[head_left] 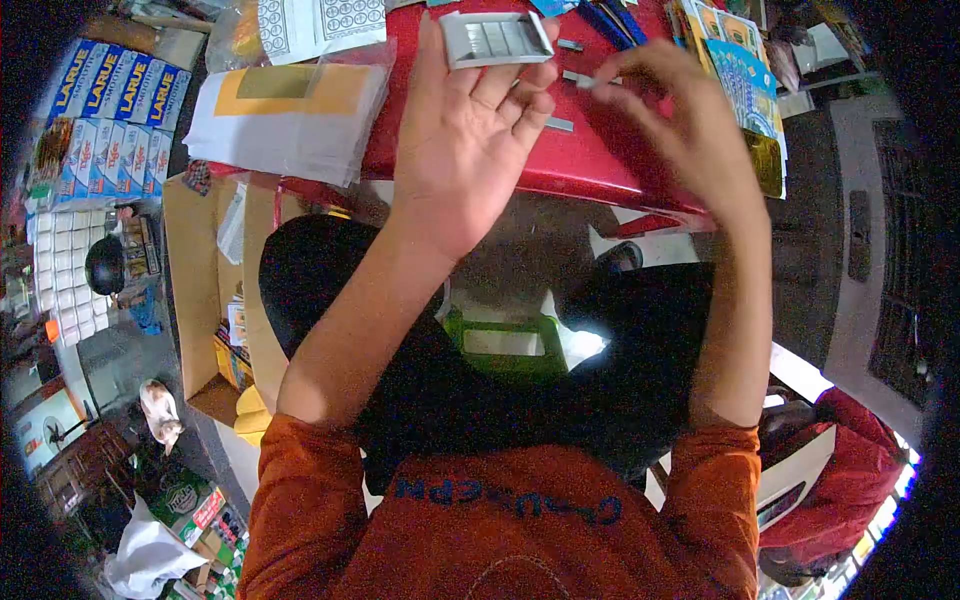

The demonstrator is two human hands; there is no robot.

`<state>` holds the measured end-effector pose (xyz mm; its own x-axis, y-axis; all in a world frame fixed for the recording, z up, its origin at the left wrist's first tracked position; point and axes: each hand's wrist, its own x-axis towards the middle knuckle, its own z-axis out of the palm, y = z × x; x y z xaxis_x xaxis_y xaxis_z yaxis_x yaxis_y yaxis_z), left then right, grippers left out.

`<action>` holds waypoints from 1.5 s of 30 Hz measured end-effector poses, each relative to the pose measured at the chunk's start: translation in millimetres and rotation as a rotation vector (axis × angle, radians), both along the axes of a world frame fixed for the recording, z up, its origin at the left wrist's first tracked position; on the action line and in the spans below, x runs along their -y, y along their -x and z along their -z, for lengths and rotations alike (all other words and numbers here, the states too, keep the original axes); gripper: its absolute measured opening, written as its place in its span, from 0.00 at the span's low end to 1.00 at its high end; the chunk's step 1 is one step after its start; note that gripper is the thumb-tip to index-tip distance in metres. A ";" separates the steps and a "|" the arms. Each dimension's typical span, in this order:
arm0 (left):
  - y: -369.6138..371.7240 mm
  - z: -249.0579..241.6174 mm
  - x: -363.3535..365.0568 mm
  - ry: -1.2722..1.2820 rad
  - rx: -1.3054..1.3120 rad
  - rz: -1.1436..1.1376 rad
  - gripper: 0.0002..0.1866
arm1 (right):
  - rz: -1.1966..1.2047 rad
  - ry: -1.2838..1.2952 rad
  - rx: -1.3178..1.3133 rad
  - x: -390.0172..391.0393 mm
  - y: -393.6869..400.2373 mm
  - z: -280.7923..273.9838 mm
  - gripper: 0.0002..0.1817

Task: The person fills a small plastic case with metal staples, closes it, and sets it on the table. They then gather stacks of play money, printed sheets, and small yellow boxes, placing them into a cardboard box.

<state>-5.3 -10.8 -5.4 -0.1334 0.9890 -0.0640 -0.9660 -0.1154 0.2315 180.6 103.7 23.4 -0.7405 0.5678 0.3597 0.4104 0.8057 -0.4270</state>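
My left hand [465,150] is palm up over the red table [400,130], its fingers holding a small pale open box [497,40]. Several grey strips, resembling rows of staples, lie side by side inside it. Over the table to the right, my right hand [670,110] is a little blurred. Its thumb and forefinger pinch a short grey metal strip [577,79]. Two similar pieces lie close by: one grey strip [570,45] beyond it and another grey strip [559,124] nearer to me, partly behind my left fingers.
Plastic-wrapped papers [270,115] overhang the table's left side. Dark blue-handled tools [612,22] lie at the back, beside printed colourful packets [740,80] on the right. Below left stands an open cardboard box [190,260]. A green stool [505,340] shows between my legs.
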 end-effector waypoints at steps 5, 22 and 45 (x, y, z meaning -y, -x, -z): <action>-10.2 -4.0 -3.2 0.076 -0.141 -0.004 0.31 | 0.121 0.194 -0.235 26.8 -0.1 -43.2 0.10; -45.2 16.0 -18.1 -0.088 -0.431 0.010 0.29 | 0.146 0.761 -0.357 58.1 11.8 -75.5 0.11; -40.0 0.5 -6.2 0.071 -0.155 0.037 0.38 | -0.080 -0.066 -0.233 52.6 10.6 -69.0 0.11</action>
<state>34.7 -4.6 -5.8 -0.1112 0.9871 -0.1151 -0.9212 -0.0589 0.3847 170.0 51.0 92.4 -0.6747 0.4805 0.5603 0.2412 0.8609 -0.4479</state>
